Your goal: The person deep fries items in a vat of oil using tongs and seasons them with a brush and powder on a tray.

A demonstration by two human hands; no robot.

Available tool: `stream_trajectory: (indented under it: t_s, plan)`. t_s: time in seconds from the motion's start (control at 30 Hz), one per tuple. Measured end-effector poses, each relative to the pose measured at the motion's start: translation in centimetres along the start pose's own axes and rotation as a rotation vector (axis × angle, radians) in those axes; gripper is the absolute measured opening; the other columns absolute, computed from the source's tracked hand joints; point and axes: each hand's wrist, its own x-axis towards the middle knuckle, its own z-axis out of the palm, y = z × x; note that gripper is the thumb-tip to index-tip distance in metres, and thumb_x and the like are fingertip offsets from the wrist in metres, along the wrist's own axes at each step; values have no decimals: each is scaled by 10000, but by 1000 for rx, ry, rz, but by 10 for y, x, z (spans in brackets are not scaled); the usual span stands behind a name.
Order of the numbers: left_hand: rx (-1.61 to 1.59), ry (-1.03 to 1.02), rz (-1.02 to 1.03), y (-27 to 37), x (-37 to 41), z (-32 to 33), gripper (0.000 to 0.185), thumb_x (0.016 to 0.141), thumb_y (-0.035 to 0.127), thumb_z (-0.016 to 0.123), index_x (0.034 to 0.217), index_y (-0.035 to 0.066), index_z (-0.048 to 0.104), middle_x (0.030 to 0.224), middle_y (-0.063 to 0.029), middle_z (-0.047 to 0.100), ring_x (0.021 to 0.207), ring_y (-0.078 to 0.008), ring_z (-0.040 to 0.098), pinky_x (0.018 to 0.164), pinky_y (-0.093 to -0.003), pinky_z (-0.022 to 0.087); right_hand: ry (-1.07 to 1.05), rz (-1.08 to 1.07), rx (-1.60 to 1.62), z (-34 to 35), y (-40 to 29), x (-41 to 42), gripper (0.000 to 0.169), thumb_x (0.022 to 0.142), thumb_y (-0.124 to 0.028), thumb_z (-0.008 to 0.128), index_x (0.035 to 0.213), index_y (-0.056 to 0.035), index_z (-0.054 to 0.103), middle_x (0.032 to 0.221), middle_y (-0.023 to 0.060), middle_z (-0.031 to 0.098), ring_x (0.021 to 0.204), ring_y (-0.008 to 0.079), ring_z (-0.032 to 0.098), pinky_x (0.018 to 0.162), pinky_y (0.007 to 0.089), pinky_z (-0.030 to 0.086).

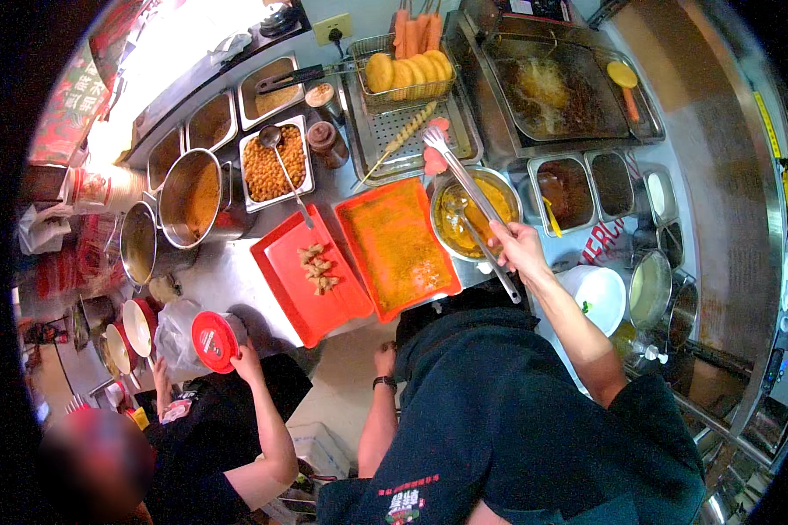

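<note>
My right hand [520, 249] grips the handle end of metal tongs [467, 182], which reach over a bowl of yellow-orange sauce [478, 239]. A metal ladle [463, 213] rests in that sauce, its handle passing beside my hand. The tongs' tips are over the edge of a perforated draining tray [456, 134], close to pink pieces of food [435, 162]; whether they pinch any I cannot tell. My left hand [385, 357] hangs low at my side, below an orange tray coated with sauce and seasoning [397, 249]; its fingers are partly hidden.
A fryer with bubbling oil [544, 88] stands at the back right. A wire basket [404, 98] holds round patties and skewered sausages. Fried pieces [317, 269] lie in a red tray [279, 252]. At left, a co-worker's hand [246, 364] holds a red-lidded tub [215, 341].
</note>
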Motion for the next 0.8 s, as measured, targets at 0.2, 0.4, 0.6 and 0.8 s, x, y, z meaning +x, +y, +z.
stream_trajectory:
  t_s: [0.2, 0.4, 0.6, 0.8]
  plan:
    - [39, 11, 56, 20, -7, -11, 287, 830, 231, 552, 909, -30, 641, 827, -160, 655, 772, -249, 607, 706, -332, 455, 111, -98, -88, 11, 8, 2, 278, 856, -265, 616, 863, 13, 630, 632, 36, 599, 376, 92, 465, 349, 240, 370]
    - [-13, 36, -39, 57, -15, -29, 298, 830, 238, 531, 892, -35, 632, 762, -128, 638, 709, -211, 585, 673, -323, 446, 218, -194, -225, 8, 22, 16, 330, 871, -355, 589, 844, -27, 606, 617, 14, 560, 376, 52, 427, 331, 213, 301]
    - [-205, -10, 4, 116, -47, -49, 273, 867, 236, 523, 924, -9, 629, 738, -61, 614, 655, -133, 551, 605, -257, 429, -15, -37, 111, 10, 0, 6, 290, 905, -307, 554, 796, -39, 575, 685, 8, 565, 363, 43, 413, 299, 197, 262]
    - [-44, 175, 323, 164, -62, -70, 237, 879, 215, 563, 890, -16, 617, 749, -81, 598, 695, -142, 540, 640, -296, 439, -37, -15, 270, 14, 1, 6, 266, 907, -297, 556, 804, -52, 563, 687, 12, 560, 363, 49, 409, 302, 195, 259]
